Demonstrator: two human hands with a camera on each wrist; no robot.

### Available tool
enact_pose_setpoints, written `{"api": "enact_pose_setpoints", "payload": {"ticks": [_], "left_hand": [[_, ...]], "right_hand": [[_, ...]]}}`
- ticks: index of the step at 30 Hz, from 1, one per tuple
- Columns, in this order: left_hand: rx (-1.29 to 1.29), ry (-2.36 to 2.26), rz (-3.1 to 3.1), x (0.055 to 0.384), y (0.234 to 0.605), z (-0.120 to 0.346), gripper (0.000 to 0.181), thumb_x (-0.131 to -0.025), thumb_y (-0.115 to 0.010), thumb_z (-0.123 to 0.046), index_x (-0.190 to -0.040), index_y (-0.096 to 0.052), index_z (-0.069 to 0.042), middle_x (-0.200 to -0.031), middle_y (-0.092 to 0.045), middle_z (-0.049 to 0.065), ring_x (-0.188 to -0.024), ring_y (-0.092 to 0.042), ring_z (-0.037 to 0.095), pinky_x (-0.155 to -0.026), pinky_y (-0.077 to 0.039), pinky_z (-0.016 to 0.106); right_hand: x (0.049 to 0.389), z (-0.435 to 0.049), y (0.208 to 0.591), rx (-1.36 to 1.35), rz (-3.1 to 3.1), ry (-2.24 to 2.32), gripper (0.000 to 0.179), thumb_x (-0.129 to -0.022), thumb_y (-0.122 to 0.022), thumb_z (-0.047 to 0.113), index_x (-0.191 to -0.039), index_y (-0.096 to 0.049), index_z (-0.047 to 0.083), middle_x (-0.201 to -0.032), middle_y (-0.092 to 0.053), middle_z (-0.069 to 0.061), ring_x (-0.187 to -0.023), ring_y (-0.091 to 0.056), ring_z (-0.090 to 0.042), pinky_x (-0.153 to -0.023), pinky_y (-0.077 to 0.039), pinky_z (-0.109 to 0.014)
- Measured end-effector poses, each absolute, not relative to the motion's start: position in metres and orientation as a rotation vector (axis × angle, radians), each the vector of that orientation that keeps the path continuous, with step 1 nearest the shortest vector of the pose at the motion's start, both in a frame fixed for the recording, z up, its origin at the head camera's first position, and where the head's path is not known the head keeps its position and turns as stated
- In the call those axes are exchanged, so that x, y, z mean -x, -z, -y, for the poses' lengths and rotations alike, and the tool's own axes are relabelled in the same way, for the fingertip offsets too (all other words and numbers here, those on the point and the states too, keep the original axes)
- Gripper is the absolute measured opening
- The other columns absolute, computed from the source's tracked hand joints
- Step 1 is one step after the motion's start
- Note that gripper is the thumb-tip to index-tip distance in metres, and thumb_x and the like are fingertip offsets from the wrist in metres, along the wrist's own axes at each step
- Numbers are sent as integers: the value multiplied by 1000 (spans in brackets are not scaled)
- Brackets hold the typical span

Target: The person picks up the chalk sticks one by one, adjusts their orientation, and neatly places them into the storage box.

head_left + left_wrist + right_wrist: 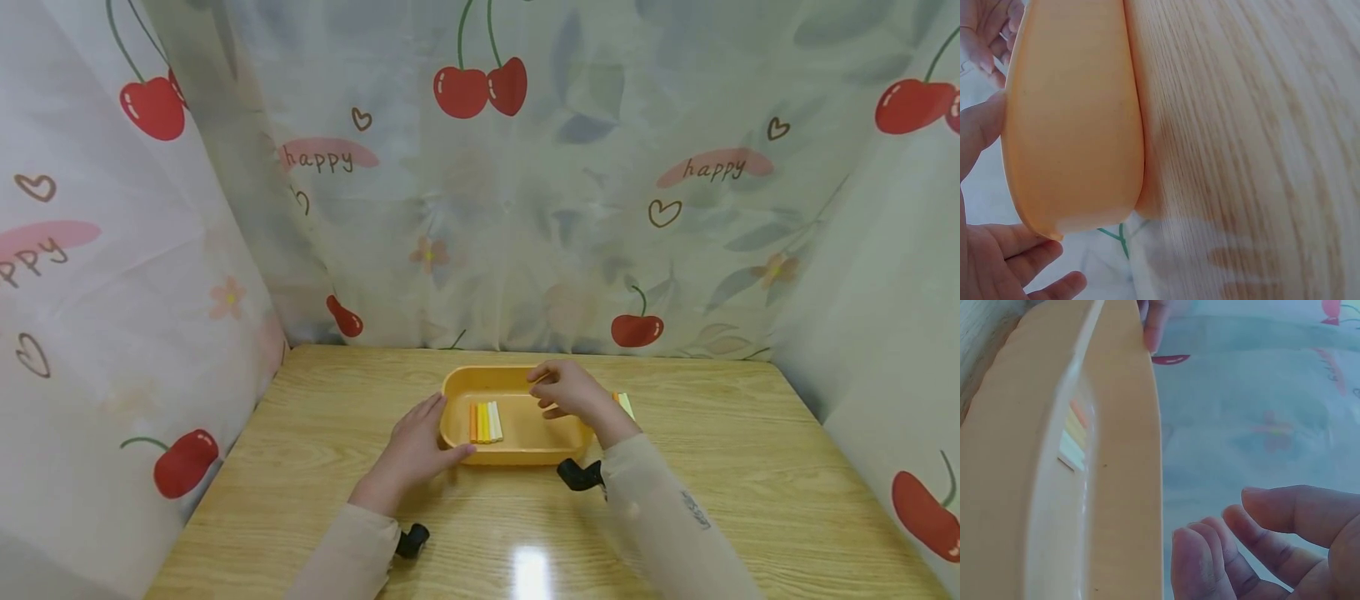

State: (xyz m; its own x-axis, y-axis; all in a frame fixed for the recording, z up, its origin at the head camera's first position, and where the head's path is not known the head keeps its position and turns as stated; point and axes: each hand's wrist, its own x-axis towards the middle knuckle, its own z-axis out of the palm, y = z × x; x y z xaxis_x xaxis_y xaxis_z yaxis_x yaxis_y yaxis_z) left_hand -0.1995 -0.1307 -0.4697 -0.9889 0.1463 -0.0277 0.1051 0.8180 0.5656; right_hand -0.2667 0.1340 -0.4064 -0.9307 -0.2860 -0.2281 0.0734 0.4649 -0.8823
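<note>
An orange-yellow plastic tray (517, 457) stands on the table. Several slim, chalk-like sticks (486, 422), orange through yellow to whitish, lie side by side in its left half. My left hand (412, 442) holds the tray by its left end, with the thumb on the near rim and fingers at the left rim. Over the tray's right part is my right hand (570, 390), its fingers loosely bent. In the right wrist view a gap shows between thumb and fingers (1200, 562), with nothing held there. More sticks (625, 405), orange and pale, lie right of the tray, partly behind the right wrist.
Light wood-grain table (720, 467) extends around the tray. Cloth with printed cherries (480, 217) hangs behind and on both sides. Black wrist devices (579, 475) sit below both forearms.
</note>
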Motion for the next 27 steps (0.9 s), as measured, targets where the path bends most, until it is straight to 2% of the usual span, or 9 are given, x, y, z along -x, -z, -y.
{"api": "enact_pose_setpoints", "payload": {"ticks": [4,14,27], "left_hand": [[-200,-909,-2925,199,469,131,103,-83,-73,-61,-159,-27,-8,-165,-23,9,-150,-21,34,-120,-19,53],[-214,-901,-2933,199,470,131,103,-83,-72,-62,-159,-27,-8,-165,-23,9,-150,-21,33,-120,-19,53],[-217,-892,-2937,198,470,131,103,-84,-72,-62,-158,-27,-7,-165,-23,9,-150,-21,33,-120,-20,53]], "right_hand": [[263,-140,403,193,-2382,1460,27,-100,-62,9,-124,-60,-3,-114,-63,-20,-94,-62,-36,-76,-61,-40],[256,-156,399,181,-2431,1518,25,-99,-62,8,-121,-61,-4,-111,-61,-18,-87,-60,-28,-74,-61,-38],[249,-177,394,118,-2504,1526,25,-100,-60,8,-122,-59,-4,-116,-58,-19,-98,-61,-33,-76,-61,-35]]}}
